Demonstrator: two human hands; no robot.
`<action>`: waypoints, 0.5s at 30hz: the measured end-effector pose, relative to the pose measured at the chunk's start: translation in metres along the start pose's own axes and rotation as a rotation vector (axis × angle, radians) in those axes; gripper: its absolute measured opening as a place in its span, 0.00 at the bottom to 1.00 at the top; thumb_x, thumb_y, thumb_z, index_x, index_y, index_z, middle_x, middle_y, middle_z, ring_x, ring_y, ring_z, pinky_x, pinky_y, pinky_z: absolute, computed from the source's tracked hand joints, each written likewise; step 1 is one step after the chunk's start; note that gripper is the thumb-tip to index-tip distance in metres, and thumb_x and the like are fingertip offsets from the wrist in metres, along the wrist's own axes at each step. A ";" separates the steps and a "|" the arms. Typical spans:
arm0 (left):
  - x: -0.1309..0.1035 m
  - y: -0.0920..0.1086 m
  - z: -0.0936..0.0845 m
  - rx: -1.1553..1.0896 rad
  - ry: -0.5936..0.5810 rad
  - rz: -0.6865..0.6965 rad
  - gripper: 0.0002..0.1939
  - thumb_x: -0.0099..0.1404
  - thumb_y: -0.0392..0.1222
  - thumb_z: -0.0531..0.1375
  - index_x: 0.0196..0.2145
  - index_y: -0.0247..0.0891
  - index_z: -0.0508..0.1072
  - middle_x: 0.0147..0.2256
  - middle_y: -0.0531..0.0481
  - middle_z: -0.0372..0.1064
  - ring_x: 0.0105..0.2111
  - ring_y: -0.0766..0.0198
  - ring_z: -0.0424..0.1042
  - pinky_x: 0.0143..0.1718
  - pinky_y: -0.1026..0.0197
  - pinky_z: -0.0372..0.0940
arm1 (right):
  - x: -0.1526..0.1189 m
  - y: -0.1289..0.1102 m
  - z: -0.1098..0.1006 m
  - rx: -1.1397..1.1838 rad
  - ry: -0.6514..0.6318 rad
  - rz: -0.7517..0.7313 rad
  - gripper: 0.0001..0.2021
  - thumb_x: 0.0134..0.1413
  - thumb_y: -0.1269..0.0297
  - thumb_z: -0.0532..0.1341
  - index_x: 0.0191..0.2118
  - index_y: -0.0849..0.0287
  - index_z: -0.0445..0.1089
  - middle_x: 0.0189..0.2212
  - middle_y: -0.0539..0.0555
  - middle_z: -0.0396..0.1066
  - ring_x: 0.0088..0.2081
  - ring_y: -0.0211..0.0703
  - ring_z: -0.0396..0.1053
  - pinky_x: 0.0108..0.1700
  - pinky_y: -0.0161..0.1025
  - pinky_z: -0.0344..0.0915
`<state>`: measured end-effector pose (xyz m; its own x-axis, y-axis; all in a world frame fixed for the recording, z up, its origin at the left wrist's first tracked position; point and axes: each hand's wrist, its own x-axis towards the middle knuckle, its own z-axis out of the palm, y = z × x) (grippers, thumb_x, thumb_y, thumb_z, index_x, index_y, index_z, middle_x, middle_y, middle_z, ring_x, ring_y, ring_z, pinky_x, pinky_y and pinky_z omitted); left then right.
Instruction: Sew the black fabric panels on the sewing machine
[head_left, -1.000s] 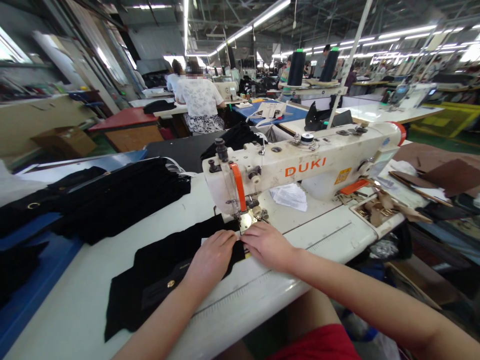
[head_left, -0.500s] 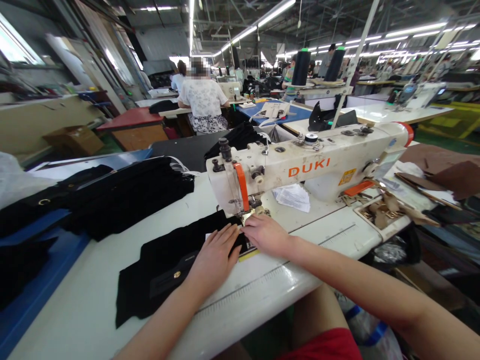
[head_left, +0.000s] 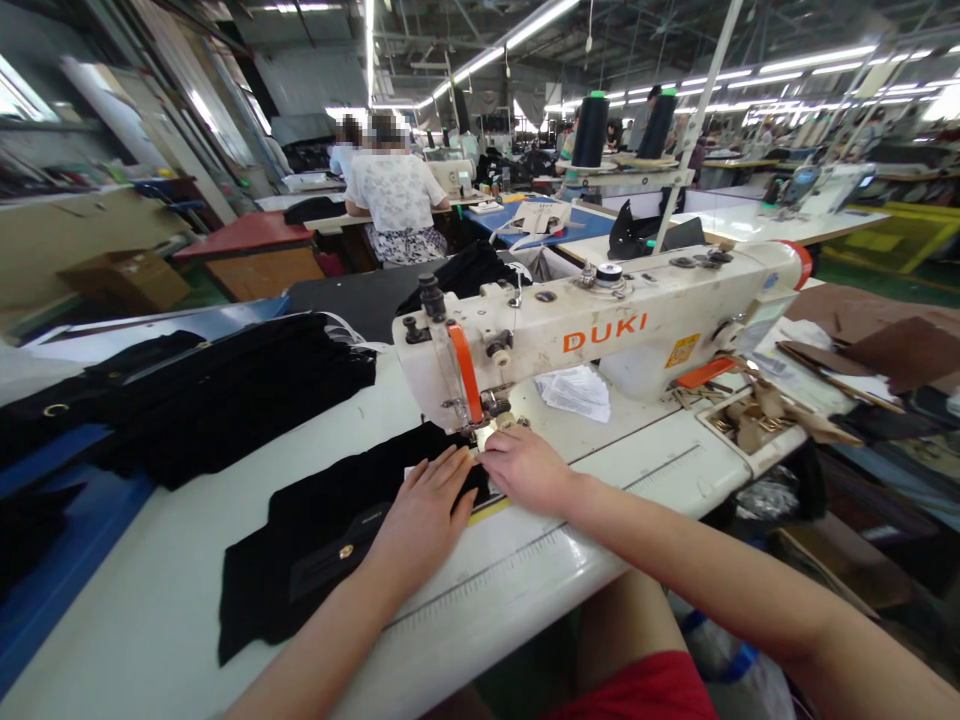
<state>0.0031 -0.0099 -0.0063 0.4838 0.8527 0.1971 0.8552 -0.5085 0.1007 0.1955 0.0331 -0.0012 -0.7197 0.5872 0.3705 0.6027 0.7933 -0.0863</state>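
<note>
And the left hand (head_left: 427, 510) lies flat on the black fabric (head_left: 322, 510), fingertips just beside the curled right hand (head_left: 529, 470); whether that one pinches, can't tell! Fabric's left of the sewing machine (head_left: 600, 310), white papers (head_left: 574, 393) beneath its arm, thread cones (head_left: 591, 132) behind.
</note>
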 end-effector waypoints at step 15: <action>0.008 -0.002 0.000 0.024 0.033 0.012 0.22 0.70 0.44 0.48 0.57 0.35 0.68 0.57 0.38 0.66 0.60 0.51 0.62 0.58 0.42 0.59 | 0.003 0.000 -0.001 0.012 -0.021 0.047 0.09 0.63 0.71 0.55 0.37 0.65 0.73 0.34 0.57 0.70 0.39 0.46 0.63 0.44 0.42 0.60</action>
<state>0.0051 -0.0016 -0.0051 0.4881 0.8418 0.2304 0.8537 -0.5154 0.0749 0.1934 0.0349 0.0012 -0.6978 0.6269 0.3465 0.6319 0.7666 -0.1145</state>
